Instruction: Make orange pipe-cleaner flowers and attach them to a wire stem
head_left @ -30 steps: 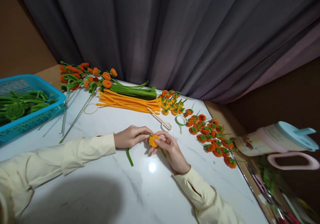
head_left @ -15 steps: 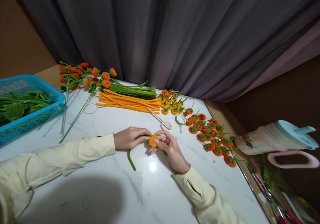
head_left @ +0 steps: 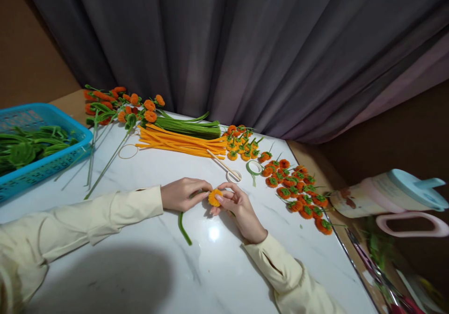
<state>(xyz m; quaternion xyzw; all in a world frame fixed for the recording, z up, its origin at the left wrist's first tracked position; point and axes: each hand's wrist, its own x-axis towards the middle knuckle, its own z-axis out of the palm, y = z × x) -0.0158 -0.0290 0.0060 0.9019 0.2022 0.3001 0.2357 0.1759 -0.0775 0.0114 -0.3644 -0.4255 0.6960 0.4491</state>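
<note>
Between thumb and fingers, my right hand (head_left: 240, 206) pinches a small yellow-orange pumpkin (head_left: 214, 197) of fuzzy pipe cleaner. My left hand (head_left: 185, 193) is closed just left of it, fingertips close to the pumpkin. From under the left hand hangs the end of a green pipe cleaner (head_left: 184, 230); where it runs between the fingers is partly hidden. Beyond the hands lie a bundle of yellow-orange pipe cleaners (head_left: 180, 142) and a bundle of green pipe cleaners (head_left: 191, 127). A thin wooden stick (head_left: 221, 163) rests on a white tape ring (head_left: 234, 177).
A roll of green tape (head_left: 254, 167) sits near several small orange pumpkins (head_left: 291, 181) on the right. To the left stands a blue basket (head_left: 79, 141) with green pieces. Orange flowers on stems (head_left: 150, 116) lie at the back. A tumbler (head_left: 379, 192) and scissors (head_left: 377, 272) are far right.
The green pipe cleaner's hanging end has dropped slightly lower below my left hand. Both hands stay nearly in place, the pumpkin still in my right fingers.
</note>
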